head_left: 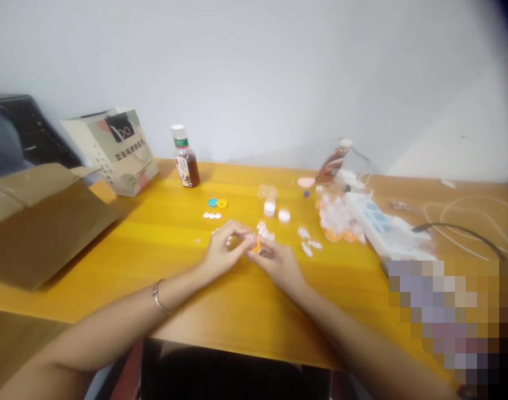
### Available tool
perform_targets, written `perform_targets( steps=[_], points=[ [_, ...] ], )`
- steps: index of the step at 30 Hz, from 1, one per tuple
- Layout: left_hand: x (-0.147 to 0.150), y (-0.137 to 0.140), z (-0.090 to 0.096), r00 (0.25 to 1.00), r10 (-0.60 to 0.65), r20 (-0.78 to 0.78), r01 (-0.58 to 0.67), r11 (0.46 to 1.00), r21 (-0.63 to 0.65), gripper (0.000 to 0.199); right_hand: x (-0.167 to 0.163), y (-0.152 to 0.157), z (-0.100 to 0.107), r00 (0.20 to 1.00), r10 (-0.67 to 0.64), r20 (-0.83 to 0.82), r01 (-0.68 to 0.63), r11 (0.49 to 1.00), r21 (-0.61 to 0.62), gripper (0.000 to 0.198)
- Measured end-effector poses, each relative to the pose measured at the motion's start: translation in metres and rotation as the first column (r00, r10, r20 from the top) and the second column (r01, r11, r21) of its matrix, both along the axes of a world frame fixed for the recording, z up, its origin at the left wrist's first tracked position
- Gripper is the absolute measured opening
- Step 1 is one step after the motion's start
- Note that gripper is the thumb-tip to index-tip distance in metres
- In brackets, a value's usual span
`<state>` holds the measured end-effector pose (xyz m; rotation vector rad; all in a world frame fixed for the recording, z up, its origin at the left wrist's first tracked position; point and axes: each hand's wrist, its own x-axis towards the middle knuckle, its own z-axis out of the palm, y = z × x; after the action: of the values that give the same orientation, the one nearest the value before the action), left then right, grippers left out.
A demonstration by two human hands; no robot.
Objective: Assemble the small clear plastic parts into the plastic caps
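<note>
Over the middle of the yellow wooden table, my left hand and my right hand meet at their fingertips. Between them they pinch a small round orange piece, partly covered by the fingers. Just beyond lie white printed pieces, blurred, with more printed pieces to the right. Farther back are white round pieces, a blue ring-like disc touching a yellow one, and a row of small white pieces.
An open cardboard box and a paper bag stand at left. A dark drink bottle is upright; another bottle appears tilted. At right lie clear-and-orange pieces, a white power strip and cables.
</note>
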<state>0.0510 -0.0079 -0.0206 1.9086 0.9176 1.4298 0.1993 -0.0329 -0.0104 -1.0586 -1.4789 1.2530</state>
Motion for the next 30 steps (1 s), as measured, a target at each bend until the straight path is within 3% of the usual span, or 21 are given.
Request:
perform_targets(
  steps=[6,12,18,24,28,30],
  points=[
    [0.005,-0.004,-0.004,0.996,0.008,0.089,0.0,0.996,-0.087,0.011,0.001,0.002,-0.002,1.0,0.025,-0.002,-0.025,0.998,-0.052,0.023],
    [-0.001,0.002,0.001,0.962,-0.101,0.252,0.177,0.938,-0.299,0.018,0.005,0.008,-0.007,0.981,0.134,-0.139,-0.161,0.966,-0.202,0.021],
    [-0.01,0.006,0.009,0.899,-0.27,0.345,0.393,0.845,-0.363,0.022,0.005,0.006,-0.008,0.911,0.199,-0.361,-0.32,0.894,-0.315,0.025],
    [-0.015,0.013,0.011,0.871,-0.346,0.348,0.47,0.793,-0.388,0.028,0.006,0.007,-0.01,0.866,0.196,-0.46,-0.367,0.875,-0.317,0.027],
    [-0.012,0.011,0.01,0.88,-0.303,0.365,0.442,0.805,-0.396,0.028,0.005,0.007,-0.011,0.896,0.214,-0.389,-0.34,0.894,-0.291,0.022],
    [-0.012,0.008,0.011,0.86,-0.323,0.395,0.478,0.78,-0.403,0.026,0.004,0.005,-0.01,0.9,0.232,-0.369,-0.343,0.898,-0.274,0.021]
  ],
)
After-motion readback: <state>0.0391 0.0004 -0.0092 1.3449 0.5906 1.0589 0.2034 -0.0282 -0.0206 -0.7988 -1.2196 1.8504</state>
